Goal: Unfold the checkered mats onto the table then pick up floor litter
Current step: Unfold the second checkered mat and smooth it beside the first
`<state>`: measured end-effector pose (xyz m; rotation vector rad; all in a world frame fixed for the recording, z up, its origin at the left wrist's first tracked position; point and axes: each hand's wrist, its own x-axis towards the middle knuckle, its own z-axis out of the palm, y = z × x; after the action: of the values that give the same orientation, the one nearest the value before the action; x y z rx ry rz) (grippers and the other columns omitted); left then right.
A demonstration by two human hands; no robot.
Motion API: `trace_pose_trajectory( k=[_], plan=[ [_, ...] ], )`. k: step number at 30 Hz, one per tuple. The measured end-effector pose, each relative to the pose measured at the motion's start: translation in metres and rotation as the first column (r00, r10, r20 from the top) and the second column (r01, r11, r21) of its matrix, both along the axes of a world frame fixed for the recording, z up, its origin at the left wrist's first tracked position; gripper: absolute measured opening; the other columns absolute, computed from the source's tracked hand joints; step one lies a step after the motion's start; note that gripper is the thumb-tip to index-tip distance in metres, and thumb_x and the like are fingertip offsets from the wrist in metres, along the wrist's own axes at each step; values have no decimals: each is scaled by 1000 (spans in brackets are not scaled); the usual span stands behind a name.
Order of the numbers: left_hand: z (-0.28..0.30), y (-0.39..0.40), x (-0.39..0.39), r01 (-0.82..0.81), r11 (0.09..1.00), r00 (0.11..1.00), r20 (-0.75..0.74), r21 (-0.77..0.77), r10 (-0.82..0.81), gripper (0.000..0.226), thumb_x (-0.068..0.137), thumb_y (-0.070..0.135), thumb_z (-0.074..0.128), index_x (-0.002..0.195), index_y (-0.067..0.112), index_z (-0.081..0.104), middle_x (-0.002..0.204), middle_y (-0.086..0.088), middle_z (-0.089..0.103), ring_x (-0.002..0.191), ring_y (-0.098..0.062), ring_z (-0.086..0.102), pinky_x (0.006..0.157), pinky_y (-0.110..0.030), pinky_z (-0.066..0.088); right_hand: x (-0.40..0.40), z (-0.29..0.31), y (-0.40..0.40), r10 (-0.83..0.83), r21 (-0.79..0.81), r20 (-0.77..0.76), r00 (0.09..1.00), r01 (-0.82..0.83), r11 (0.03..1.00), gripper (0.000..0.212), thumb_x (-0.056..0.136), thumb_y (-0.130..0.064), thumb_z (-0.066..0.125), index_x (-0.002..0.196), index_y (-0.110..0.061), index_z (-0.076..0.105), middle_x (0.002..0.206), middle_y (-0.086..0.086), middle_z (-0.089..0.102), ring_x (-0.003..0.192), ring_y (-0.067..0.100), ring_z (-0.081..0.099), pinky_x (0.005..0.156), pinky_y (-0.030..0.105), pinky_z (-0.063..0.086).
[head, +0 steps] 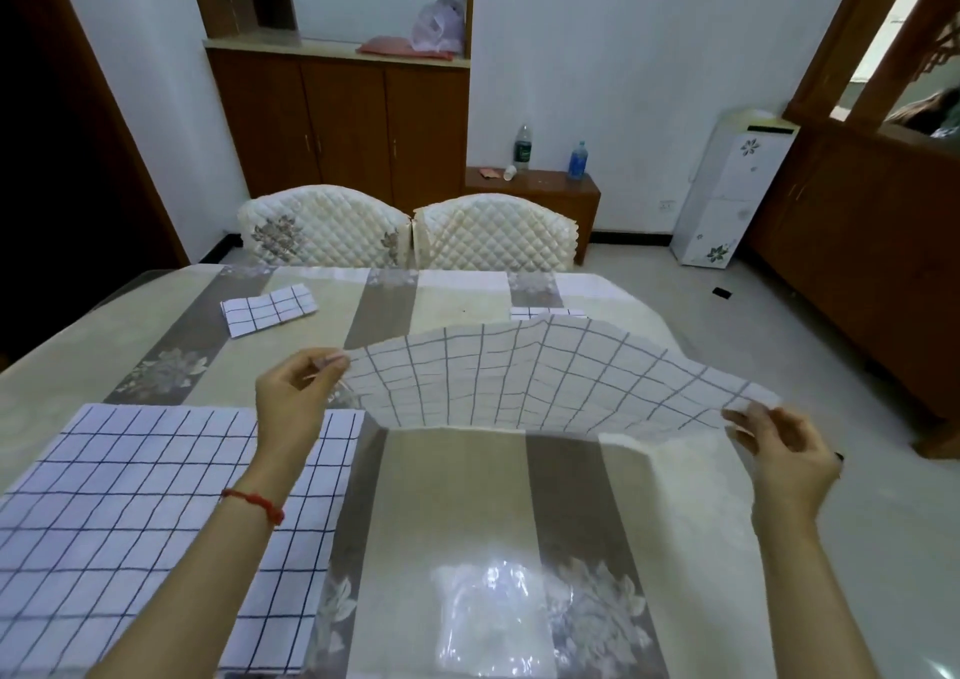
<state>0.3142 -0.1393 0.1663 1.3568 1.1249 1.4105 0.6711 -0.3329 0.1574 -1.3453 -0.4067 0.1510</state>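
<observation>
I hold a white checkered mat (535, 377) spread out above the table (457, 496). My left hand (296, 397) pinches its left corner and my right hand (784, 455) pinches its right corner. The mat's far edge sags toward the tabletop. Another checkered mat (130, 512) lies unfolded flat on the table's near left. A folded checkered mat (267, 308) lies at the far left of the table. A further folded mat (545, 312) shows just behind the held one. A small black piece of litter (722, 292) lies on the floor at the right.
Two quilted white chairs (405, 234) stand at the table's far side. A low wooden cabinet (540, 189) carries two bottles and a cup. A white water dispenser (732, 189) and wooden cabinets (878, 283) line the right side of the tiled floor.
</observation>
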Motion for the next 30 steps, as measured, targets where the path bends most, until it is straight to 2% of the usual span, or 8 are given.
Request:
trace_pose_trajectory(
  k=[6, 12, 15, 18, 22, 24, 27, 30],
  plan=[
    [-74, -40, -20, 56, 983, 982, -170, -173, -86, 13, 77, 2, 67, 76, 15, 69, 81, -4, 67, 79, -13, 61, 64, -3, 48, 0, -77, -38, 25, -46, -240, 971, -37, 998, 34, 83, 6, 55, 60, -19, 63, 53, -9, 67, 53, 6, 66, 59, 15, 55],
    [-123, -61, -33, 20, 938, 922, -357, -347, -152, 15, 76, 4, 68, 74, 19, 70, 105, -12, 64, 98, -25, 59, 87, -30, 45, 5, -108, -53, -35, -180, -489, 872, -61, 982, 30, 84, -12, 46, 59, -13, 64, 47, -4, 66, 58, 11, 65, 56, 22, 53],
    [-135, -72, -29, -48, 870, 912, -376, -490, -162, 9, 79, 8, 65, 81, 14, 72, 101, -13, 68, 94, -25, 58, 82, -30, 46, 9, -125, -54, -81, -374, -476, 876, -118, 920, 29, 90, -26, 45, 70, -12, 61, 50, -4, 68, 64, 6, 64, 64, 29, 44],
    [-142, -79, -24, -57, 822, 919, -351, -566, -178, 15, 83, 8, 62, 95, 3, 70, 94, -10, 67, 88, -22, 58, 80, -27, 46, 9, -129, -57, -67, -522, -398, 915, -166, 837, 17, 84, -12, 57, 80, 1, 67, 72, 7, 66, 67, 15, 63, 69, 26, 47],
    [-148, -79, -21, -158, 679, 976, -220, -717, -6, 7, 76, 6, 66, 75, 0, 66, 46, -4, 65, 49, -19, 60, 44, -19, 50, 14, -136, -60, -44, -645, -323, 945, -185, 742, 21, 79, -3, 63, 100, -2, 67, 106, 16, 65, 96, 25, 56, 90, 33, 42],
    [-152, -79, -18, -188, 644, 975, -219, -741, 32, 7, 75, 6, 65, 70, 0, 66, 43, -7, 62, 40, -18, 57, 39, -18, 47, 14, -138, -59, -55, -693, -302, 952, -180, 699, 26, 79, -3, 64, 104, -5, 65, 112, 18, 64, 95, 25, 55, 92, 35, 41],
    [-160, -83, -12, -260, 677, 936, -352, -689, 1, 19, 77, 13, 63, 60, 7, 62, 61, -12, 62, 58, -26, 57, 56, -29, 50, 14, -139, -58, -91, -739, -273, 958, -149, 657, 35, 79, -5, 64, 113, -4, 61, 115, 19, 62, 95, 29, 55, 92, 35, 41],
    [-166, -85, -7, -240, 731, 923, -384, -639, -33, 10, 81, 16, 63, 76, 9, 67, 81, -11, 64, 79, -29, 58, 75, -37, 50, 15, -141, -57, -102, -762, -268, 958, -146, 631, 34, 79, -8, 65, 112, -2, 62, 117, 21, 62, 107, 35, 56, 96, 38, 42]
  ],
)
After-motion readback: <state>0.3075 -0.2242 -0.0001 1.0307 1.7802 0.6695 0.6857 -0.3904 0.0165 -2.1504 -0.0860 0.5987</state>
